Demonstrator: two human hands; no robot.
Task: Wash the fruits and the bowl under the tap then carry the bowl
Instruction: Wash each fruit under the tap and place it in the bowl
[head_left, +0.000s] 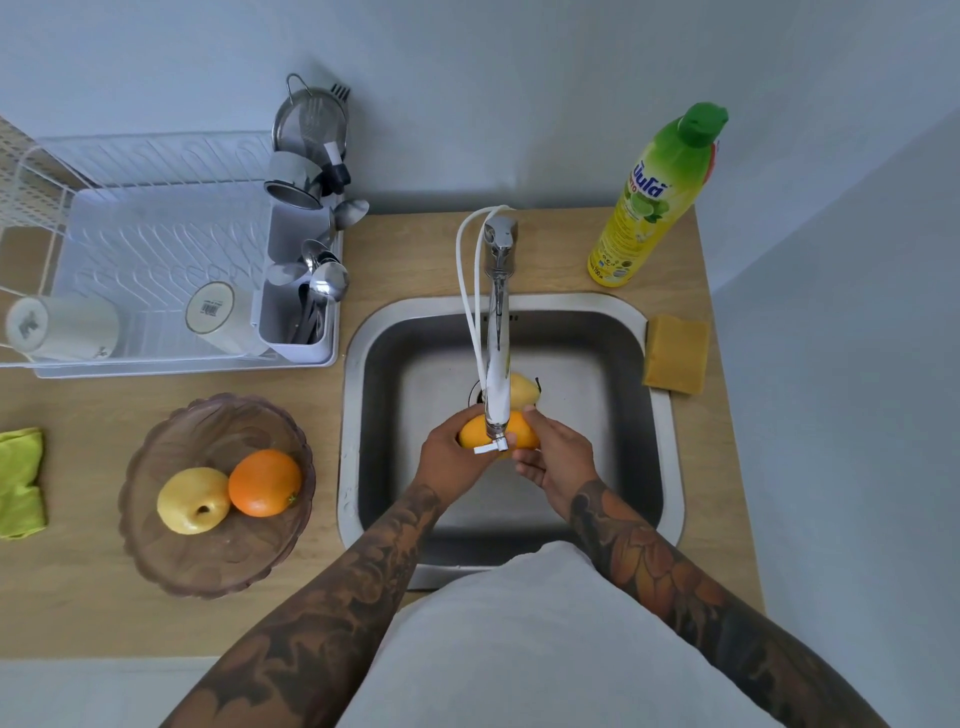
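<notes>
Over the steel sink (658, 426), both hands cup an orange fruit (524, 431) right under the spout of the tap (497, 332). My left hand (451, 460) grips it from the left, and my right hand (558, 460) holds it from the right. Behind them a yellow pear (524, 391) lies on the sink floor, partly hidden by the tap. To the left on the wooden counter stands a ribbed translucent bowl (208, 561) holding a yellow apple (193, 500) and an orange (265, 482).
A white dish rack (156, 244) with cups and a cutlery holder fills the back left. A dish soap bottle (654, 202) stands behind the sink on the right, with a yellow sponge (677, 353) on the rim. A green cloth (21, 480) lies at the far left.
</notes>
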